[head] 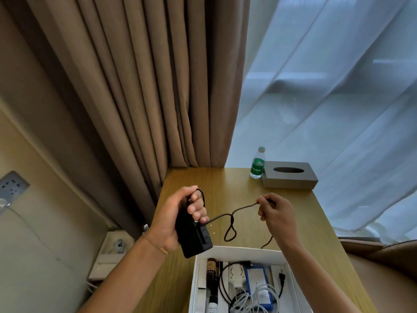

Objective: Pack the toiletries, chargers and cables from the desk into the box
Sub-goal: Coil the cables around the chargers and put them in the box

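Note:
My left hand [180, 219] grips a black charger brick [195, 237] above the wooden desk [293, 213], with a loop of its black cable [230, 227] over the fingers. My right hand [274, 214] pinches the same cable further along, so the cord sags and loops between both hands. The white box [239, 250] lies open at the desk's near edge. It holds dark bottles [212, 271], a blue pack [258, 281], white cables [248, 299] and a black plug lead [281, 282].
A green-labelled water bottle [257, 163] and a grey tissue box [290, 175] stand at the desk's far end. Brown curtains [135, 86] hang behind, sheer curtains [338, 98] on the right. A wall socket [11, 185] and a white side shelf [112, 251] are at the left.

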{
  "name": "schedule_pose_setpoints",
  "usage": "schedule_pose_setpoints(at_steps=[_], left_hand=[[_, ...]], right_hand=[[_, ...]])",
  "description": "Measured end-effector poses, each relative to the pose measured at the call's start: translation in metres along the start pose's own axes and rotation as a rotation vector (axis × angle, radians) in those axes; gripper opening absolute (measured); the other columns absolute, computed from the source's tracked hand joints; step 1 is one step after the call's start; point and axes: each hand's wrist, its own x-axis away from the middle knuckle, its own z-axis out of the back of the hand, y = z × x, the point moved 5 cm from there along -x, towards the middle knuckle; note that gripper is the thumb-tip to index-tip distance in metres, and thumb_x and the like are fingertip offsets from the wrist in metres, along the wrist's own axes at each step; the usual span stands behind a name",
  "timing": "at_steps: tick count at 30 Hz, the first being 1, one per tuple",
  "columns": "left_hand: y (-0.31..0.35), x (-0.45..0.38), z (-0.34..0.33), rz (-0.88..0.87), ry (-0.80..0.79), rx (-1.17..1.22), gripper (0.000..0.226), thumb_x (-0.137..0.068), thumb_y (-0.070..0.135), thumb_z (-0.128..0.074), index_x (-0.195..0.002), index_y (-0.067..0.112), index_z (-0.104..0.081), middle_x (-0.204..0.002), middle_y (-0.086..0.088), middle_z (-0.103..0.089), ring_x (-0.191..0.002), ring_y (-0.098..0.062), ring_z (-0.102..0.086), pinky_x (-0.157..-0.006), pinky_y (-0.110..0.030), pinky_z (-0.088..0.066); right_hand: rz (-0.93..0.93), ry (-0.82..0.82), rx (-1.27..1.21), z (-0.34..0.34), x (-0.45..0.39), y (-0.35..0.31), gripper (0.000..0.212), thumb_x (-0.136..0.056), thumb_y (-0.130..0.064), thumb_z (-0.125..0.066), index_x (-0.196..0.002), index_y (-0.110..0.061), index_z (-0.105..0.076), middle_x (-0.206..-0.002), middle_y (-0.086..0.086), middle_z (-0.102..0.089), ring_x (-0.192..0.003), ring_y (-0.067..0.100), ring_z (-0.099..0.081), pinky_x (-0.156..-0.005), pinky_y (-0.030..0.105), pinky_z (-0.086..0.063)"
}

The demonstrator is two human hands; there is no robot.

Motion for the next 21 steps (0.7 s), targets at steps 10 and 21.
schedule_pose_setpoints(at_steps=[10,21], left_hand=[[0.004,-0.010,-0.012,-0.125,0.320,0.179,0.028,-0.089,0.026,-0.059,-0.063,0.016,-0.058,-0.056,0.002,-0.051,-0.049,-0.014,-0.052,-0.055,-0.030,-0.055],[-0.008,-0.009,-0.013,-0.099,0.405,0.164,0.029,-0.092,0.027,-0.058,-0.065,0.016,-0.057,-0.059,0.001,-0.054,-0.051,-0.015,-0.056,-0.060,-0.033,-0.056]], right_hand=[[-0.059,-0.348,-0.422,-0.051,0.044,-0.037,0.030,-0.103,-0.021,-0.049,-0.112,-0.027,-0.076,-0.114,-0.004,-0.076,-0.114,0.009,-0.066,-0.103,0.037,-0.046],[-0.304,-0.686,-0.852,-0.054,0.059,-0.057,0.049,-0.091,-0.047,-0.064,-0.116,-0.005,-0.066,-0.068,0.007,-0.051,-0.055,0.017,-0.048,-0.057,0.032,-0.053]])
